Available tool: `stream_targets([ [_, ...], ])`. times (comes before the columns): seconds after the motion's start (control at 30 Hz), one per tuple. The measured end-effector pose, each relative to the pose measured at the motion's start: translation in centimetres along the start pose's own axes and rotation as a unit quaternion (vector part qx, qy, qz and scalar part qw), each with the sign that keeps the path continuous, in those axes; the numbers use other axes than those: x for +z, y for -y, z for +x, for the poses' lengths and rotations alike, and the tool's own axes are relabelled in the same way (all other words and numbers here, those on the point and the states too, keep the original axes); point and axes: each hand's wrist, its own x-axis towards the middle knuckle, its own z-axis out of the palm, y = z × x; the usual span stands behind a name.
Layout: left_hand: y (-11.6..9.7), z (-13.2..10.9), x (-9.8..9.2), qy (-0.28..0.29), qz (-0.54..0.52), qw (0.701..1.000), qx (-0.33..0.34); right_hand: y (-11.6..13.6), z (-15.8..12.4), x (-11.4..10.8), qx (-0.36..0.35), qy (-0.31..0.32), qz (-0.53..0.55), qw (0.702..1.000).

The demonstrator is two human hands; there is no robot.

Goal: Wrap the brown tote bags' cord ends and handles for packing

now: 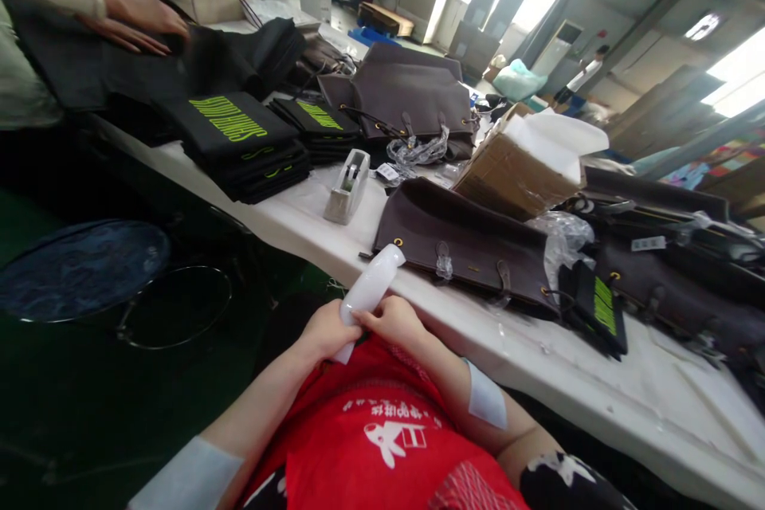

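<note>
Close to my red apron (382,406), my left hand (326,328) is wrapped round a rolled white sheet (374,283). My right hand (394,322) pinches the same roll from the other side, with the fingertips of both hands nearly meeting. The roll tilts up and to the right, its upper end reaching in front of a dark brown handbag (460,239) that lies on the table. Whether the sheet is foam or paper I cannot tell. A grey tape dispenser (347,187) stands on the table beyond my hands.
Black folded bags with green lettering (233,127) are stacked at the left, where another person's hand (140,20) rests on black material. An open cardboard box (519,163) holds white sheets. A round stool (84,267) stands left of the table edge (287,243).
</note>
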Motion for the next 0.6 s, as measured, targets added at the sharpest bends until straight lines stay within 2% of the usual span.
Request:
stream_targets([
  [0.13, -0.4, -0.2, -0.8, 0.044, -0.102, 0.994, -0.012, -1.1, -0.5, -0.5, -0.070, 0.043, 0.098, 0.992],
  [0.23, -0.3, -0.1, -1.5, 0.102, -0.220, 0.970, -0.029, -2.5, -1.0, -0.6, -0.065, 0.091, 0.193, 0.975],
  [0.4, 0.3, 0.2, -1.9, 0.159, -0.351, 0.920, -0.072, -4.6, -1.6, -0.3, -0.047, 0.191, 0.406, 0.893],
  [0.6, 0.2, 0.1, -2.3, 0.210, -0.422, 0.876, -0.098, -6.6, -0.6, 1.9, 0.000, 0.239, 0.519, 0.821],
])
